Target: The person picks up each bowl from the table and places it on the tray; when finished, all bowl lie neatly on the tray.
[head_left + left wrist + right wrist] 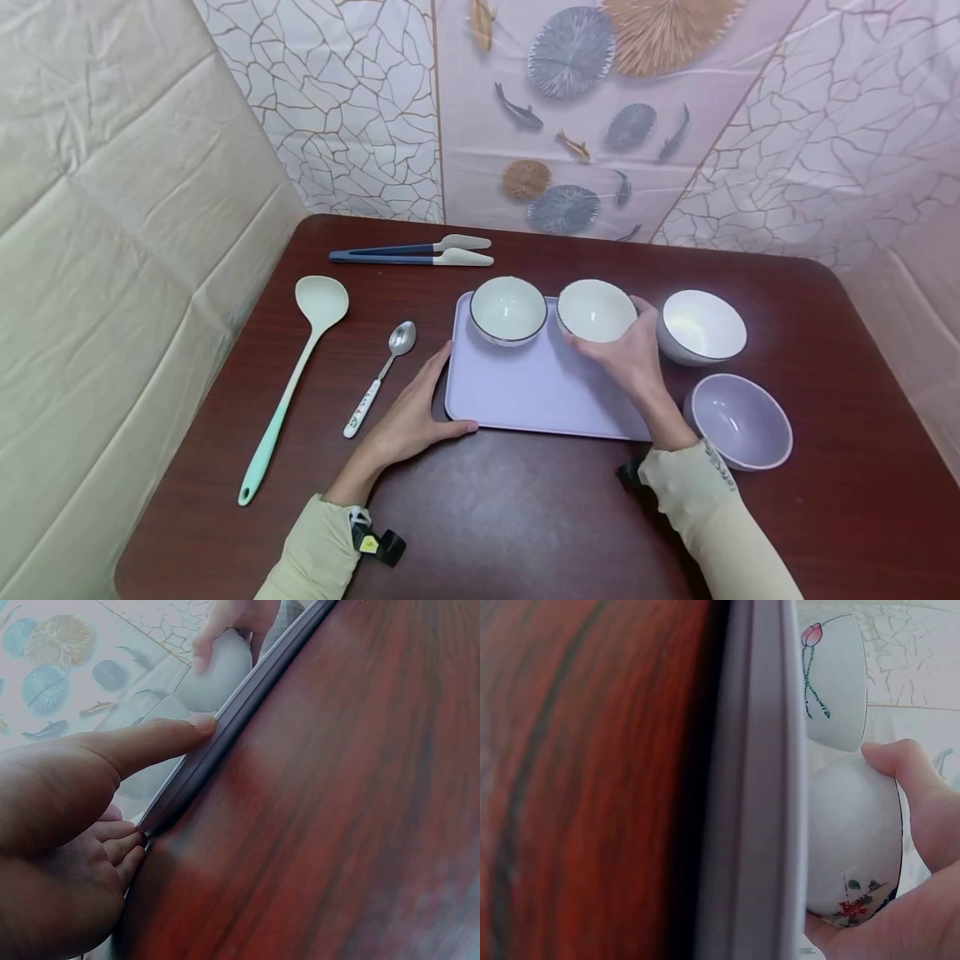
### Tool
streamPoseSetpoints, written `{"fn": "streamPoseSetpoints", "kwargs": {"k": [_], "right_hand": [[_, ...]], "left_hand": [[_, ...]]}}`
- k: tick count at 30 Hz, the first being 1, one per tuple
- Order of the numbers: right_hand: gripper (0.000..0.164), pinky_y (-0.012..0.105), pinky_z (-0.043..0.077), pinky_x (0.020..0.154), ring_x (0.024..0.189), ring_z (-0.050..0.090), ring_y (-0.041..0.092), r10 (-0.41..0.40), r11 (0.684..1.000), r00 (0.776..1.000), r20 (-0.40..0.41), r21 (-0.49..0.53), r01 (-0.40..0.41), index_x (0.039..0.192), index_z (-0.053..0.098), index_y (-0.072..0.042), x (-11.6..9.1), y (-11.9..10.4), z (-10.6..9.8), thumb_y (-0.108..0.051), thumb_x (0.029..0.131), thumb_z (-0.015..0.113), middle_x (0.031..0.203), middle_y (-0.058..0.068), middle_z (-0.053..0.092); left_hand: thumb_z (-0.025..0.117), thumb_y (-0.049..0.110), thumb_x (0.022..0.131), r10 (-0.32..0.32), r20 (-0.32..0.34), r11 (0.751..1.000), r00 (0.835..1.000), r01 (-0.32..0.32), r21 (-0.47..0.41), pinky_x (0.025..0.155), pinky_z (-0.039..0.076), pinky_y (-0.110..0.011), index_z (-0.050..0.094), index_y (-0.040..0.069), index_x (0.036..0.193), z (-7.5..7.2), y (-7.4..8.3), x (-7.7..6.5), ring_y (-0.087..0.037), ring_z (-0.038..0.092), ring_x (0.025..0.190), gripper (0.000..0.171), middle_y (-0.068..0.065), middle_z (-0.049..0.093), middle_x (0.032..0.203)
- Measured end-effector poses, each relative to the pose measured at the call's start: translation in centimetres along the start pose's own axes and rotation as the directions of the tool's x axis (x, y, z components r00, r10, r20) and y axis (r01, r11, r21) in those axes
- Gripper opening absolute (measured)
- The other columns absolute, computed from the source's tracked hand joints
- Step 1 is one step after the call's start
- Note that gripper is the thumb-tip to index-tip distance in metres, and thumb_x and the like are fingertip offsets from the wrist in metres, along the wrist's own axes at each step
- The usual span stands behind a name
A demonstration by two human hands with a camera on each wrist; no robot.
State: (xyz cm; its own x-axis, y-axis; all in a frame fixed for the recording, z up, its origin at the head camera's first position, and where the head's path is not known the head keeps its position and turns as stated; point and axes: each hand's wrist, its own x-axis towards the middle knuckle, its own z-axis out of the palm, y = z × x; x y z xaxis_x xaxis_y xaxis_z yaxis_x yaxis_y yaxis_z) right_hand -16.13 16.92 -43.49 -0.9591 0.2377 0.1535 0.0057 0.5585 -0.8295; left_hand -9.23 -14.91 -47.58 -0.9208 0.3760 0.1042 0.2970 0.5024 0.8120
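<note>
A light purple tray lies on the table. My left hand is at its near left corner, thumb against the front edge and fingers along the left side. In the left wrist view, the thumb of the left hand touches the tray rim. My right hand grips a white bowl from its right side, over the tray's far part. A red flower pattern shows on this bowl in the right wrist view. Left of it, a dark-rimmed white bowl stands upright on the tray.
Right of the tray stand another white bowl and a purple bowl, near my right forearm. On the left lie a metal spoon and a pale green ladle. Blue-handled tongs lie along the back.
</note>
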Motion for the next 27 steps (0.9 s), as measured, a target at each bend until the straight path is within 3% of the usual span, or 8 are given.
{"fn": "streamPoseSetpoints", "kwargs": {"k": [14,22,27], "right_hand": [[0.110,0.043,0.039,0.102,0.123,0.047,0.033,-0.003,1.000,1.000,0.003,-0.013,0.003,0.142,0.025,0.006,0.16,0.32,0.21,-0.027,0.062,0.093,0.140,0.025,0.037],[0.120,0.043,0.029,0.109,0.131,0.036,0.035,-0.022,0.999,0.999,0.027,-0.036,0.023,0.149,0.014,0.004,-0.02,-0.16,0.20,-0.028,0.064,0.093,0.147,0.028,0.022],[0.119,0.042,0.028,0.109,0.131,0.035,0.034,-0.036,0.999,0.999,0.025,-0.027,0.036,0.149,0.014,0.003,-0.11,-0.33,0.08,-0.029,0.065,0.092,0.147,0.027,0.023]], "left_hand": [[0.086,0.039,0.075,0.005,-0.004,1.000,1.000,-0.005,0.001,0.112,0.026,-0.044,0.012,0.013,0.158,0.06,0.08,0.02,-0.014,0.020,0.144,0.114,-0.004,0.019,0.161],[0.086,0.039,0.075,0.004,-0.004,1.000,1.000,-0.004,0.006,0.112,0.026,-0.043,0.012,0.013,0.158,0.06,0.10,0.04,-0.014,0.020,0.144,0.114,-0.003,0.018,0.161],[0.085,0.040,0.075,0.003,-0.005,1.000,1.000,-0.003,0.004,0.112,0.026,-0.044,0.012,0.014,0.158,0.05,0.08,0.02,-0.015,0.020,0.144,0.114,-0.003,0.018,0.161]]}}
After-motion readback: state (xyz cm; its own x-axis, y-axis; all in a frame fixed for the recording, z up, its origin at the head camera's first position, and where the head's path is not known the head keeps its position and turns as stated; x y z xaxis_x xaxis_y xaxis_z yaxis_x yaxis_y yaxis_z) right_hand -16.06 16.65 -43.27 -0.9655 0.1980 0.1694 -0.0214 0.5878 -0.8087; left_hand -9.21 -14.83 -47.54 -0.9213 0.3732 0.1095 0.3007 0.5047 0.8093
